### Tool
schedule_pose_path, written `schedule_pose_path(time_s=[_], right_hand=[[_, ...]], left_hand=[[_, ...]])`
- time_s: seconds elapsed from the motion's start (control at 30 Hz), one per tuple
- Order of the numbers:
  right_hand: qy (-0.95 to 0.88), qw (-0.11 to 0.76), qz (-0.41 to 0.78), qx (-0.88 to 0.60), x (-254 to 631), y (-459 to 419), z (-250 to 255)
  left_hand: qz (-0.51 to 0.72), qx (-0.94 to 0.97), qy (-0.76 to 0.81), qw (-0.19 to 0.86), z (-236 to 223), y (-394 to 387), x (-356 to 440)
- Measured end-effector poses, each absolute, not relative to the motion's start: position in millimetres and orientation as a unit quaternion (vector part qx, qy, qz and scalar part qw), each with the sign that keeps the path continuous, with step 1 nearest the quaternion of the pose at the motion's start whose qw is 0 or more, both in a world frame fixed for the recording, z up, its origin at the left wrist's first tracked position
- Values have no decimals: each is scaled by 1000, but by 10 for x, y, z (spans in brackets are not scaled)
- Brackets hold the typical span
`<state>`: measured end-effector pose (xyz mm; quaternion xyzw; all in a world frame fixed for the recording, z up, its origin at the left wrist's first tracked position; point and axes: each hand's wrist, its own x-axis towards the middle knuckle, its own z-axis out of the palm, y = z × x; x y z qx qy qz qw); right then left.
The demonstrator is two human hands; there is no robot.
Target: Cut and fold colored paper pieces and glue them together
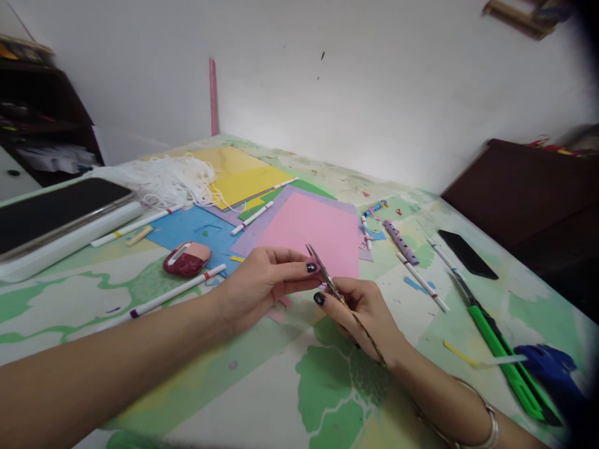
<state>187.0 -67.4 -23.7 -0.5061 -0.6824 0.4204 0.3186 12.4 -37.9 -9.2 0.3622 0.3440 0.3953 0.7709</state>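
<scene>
My right hand [362, 312] is closed round a pair of scissors [327, 279] with patterned handles, the blades pointing up and away. My left hand [266, 280] pinches a small pink paper piece [314, 269] right at the blades. Both hands hover over the green-and-white patterned table [262, 386], just in front of a pink paper sheet [311, 231]. A bracelet sits on my right wrist.
Yellow [238, 174], blue [191, 227] and purple sheets lie behind the pink one. White string tangle [163, 178], a red case [187, 259], several markers, a green utility knife [503, 349], a black phone [467, 254], a purple roll [401, 242] and a white device [56, 218] surround them.
</scene>
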Motion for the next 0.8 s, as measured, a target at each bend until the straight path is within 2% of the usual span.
schedule_pose_path(time_s=[0.8], right_hand=[[-683, 309, 412, -519, 1870, -671, -225]], left_hand=[[394, 373, 341, 767, -121, -367, 119]])
